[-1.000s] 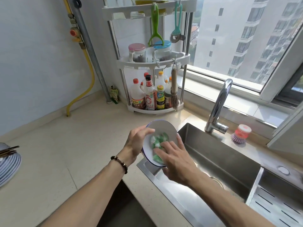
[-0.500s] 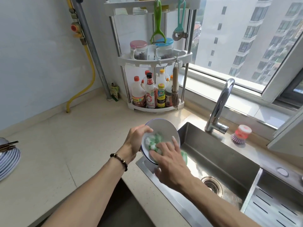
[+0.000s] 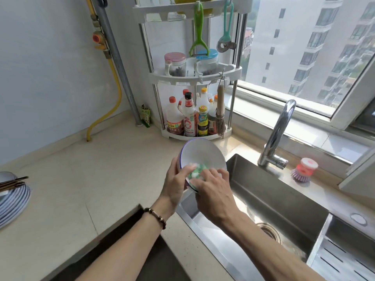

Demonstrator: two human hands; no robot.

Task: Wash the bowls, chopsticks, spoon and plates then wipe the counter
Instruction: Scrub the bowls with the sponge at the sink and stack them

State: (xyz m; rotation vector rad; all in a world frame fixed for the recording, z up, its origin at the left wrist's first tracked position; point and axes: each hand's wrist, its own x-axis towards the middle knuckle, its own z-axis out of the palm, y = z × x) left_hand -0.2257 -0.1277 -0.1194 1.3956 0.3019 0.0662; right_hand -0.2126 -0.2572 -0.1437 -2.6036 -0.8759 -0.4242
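Sink-side, sponge [image 3: 197, 173] shifted lower in bowl [image 3: 203, 154].

One bowl [image 3: 203, 154], two jars [image 3: 175, 64], one faucet [image 3: 278, 132]

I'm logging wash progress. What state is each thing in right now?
Bowl: tilted over the sink edge, held by left hand.
Sponge: soapy, pressed into the bowl by right hand.
Faucet: no water seen running.
Plates: stacked, chopsticks lying on top.
Sink: drain open.
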